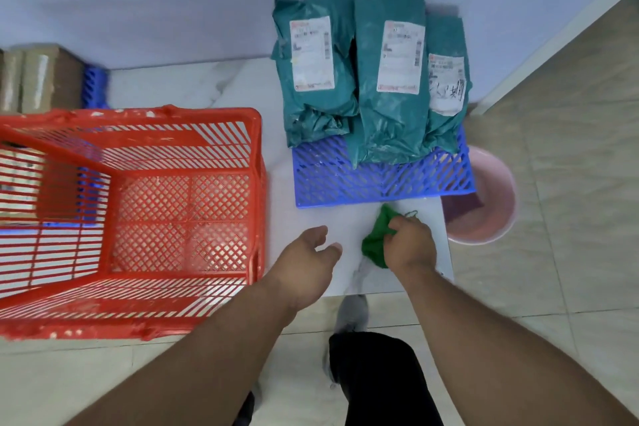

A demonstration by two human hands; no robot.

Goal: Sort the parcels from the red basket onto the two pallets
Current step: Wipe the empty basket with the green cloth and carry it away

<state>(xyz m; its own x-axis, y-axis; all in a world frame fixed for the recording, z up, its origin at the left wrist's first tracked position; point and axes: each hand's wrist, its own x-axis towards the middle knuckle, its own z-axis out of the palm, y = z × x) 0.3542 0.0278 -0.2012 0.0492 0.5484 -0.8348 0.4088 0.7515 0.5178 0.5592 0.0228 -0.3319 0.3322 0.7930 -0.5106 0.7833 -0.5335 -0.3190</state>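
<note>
The red basket (138, 218) stands on the left of the white surface (242, 86), and its mesh floor shows bare. To its right, on the far part of a blue pallet (380, 180), three teal parcels (387, 79) lie side by side with their white labels facing up; the middle one overlaps its neighbours and reaches furthest toward the near edge. At the far left a second blue pallet (95, 86) shows only a corner, with brown taped parcels (34, 76) stacked on it, partly hidden by the basket. Near the front edge of the surface, the right hand (411, 245) has its grip pressed together around a bunched green cloth (375, 242), which rests on the surface just near of the blue pallet. The left hand (307, 263) hovers just beside it, between the cloth and the basket, fingers spread and loosely curled, holding nothing. A pink basin (484, 197) sits on the tiled floor to the right of the surface.
</note>
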